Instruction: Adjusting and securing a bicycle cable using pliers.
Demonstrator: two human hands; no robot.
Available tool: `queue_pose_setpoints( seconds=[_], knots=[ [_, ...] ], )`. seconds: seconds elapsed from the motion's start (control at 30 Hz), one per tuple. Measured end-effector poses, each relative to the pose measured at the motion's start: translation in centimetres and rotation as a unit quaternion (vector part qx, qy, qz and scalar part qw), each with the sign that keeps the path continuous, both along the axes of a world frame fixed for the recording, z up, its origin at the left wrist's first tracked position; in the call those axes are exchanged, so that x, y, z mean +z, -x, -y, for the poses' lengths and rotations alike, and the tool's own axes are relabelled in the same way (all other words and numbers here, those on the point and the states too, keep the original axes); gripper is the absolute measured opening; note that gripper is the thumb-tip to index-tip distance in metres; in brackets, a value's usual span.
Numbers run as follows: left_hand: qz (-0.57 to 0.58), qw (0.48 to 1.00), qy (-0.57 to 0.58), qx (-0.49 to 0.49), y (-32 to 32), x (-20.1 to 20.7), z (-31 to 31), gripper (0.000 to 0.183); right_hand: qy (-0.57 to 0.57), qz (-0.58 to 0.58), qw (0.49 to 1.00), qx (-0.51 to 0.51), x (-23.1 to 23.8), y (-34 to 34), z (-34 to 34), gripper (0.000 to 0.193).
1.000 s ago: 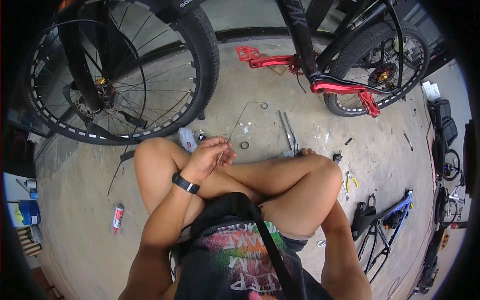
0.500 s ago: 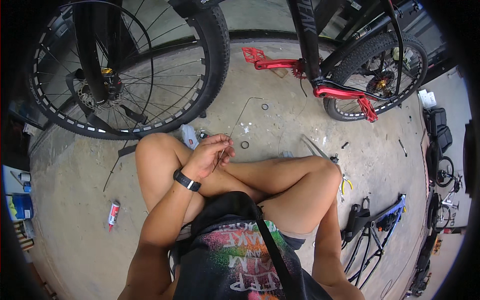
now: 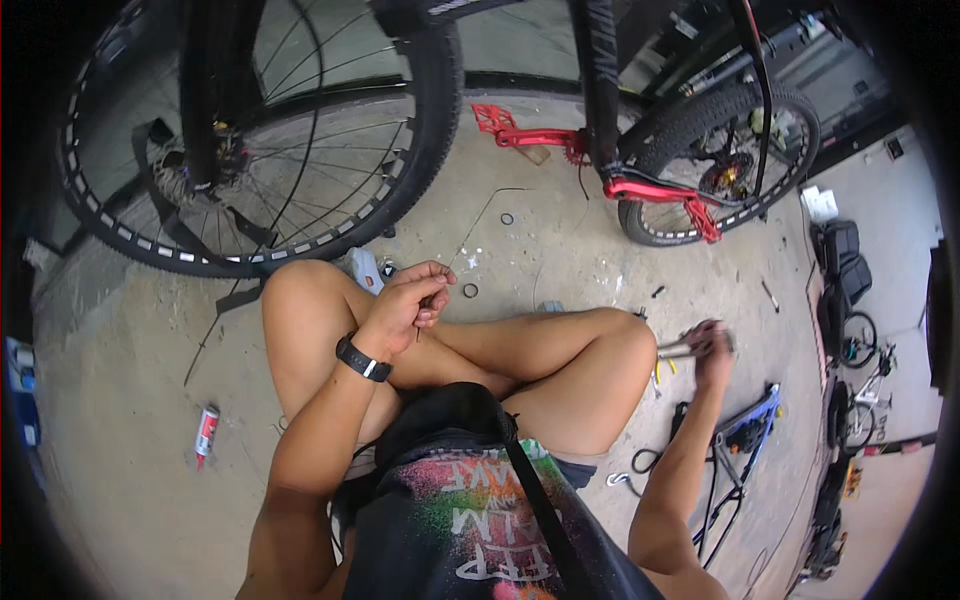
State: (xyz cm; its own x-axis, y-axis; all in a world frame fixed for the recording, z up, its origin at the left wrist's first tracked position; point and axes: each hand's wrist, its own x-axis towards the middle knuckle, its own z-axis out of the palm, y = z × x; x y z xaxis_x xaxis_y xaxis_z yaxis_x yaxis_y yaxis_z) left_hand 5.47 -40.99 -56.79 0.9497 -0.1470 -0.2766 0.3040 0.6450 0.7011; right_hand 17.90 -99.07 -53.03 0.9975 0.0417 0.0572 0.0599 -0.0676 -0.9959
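Note:
My left hand (image 3: pixel 405 308) is closed in a pinch above my crossed legs, holding a thin dark cable (image 3: pixel 474 233). The cable runs forward and bends to the right at its far end; a short tail shows below my fingers. Out beyond my right knee, my right hand (image 3: pixel 712 358) is closed round a grey metal tool with two long handles (image 3: pixel 676 351). Motion smears that hand, and the tool's exact kind cannot be made out. Yellow-handled pliers (image 3: pixel 659 374) lie on the floor beside it, partly hidden by the knee.
Ahead stands a bicycle with a large front wheel (image 3: pixel 415 190), red crank (image 3: pixel 650 188) and rear wheel (image 3: pixel 735 165). Two small dark rings (image 3: pixel 470 290) lie on the concrete. A tube (image 3: pixel 206 435) is on the left, a blue-black bike frame (image 3: pixel 745 450) on the right.
My right hand has come up from beside my hip to beyond the right knee and taken hold of the grey tool from the floor. My left hand keeps the cable.

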Motion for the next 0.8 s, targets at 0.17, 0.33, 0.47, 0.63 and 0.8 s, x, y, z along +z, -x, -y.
queue_pose_setpoints(
  seconds=[0.17,0.33,0.47,0.63,0.8],
  knots=[
    [0.004,1.000,-0.014,0.021,1.3,-0.2,-0.3,0.010,-0.012,-0.063,0.986,-0.156,1.3,-1.3,-0.6,0.024],
    [-0.012,0.996,-0.053,0.071,2.1,-1.0,-0.8,0.012,-0.103,0.081,0.991,-0.024,12.0,0.1,-3.5,0.038],
    [-0.013,0.997,-0.042,0.064,1.2,0.1,-0.4,0.012,-0.113,0.059,0.979,0.158,6.0,2.6,-11.1,0.035],
    [0.016,0.999,-0.026,0.027,0.8,-0.4,0.0,0.012,-0.137,-0.168,0.974,0.059,10.1,5.0,-18.5,0.023],
    [0.009,0.996,-0.033,0.078,2.2,0.1,-1.4,0.011,-0.206,-0.148,0.948,0.192,9.8,5.0,-25.9,0.049]
  ],
)
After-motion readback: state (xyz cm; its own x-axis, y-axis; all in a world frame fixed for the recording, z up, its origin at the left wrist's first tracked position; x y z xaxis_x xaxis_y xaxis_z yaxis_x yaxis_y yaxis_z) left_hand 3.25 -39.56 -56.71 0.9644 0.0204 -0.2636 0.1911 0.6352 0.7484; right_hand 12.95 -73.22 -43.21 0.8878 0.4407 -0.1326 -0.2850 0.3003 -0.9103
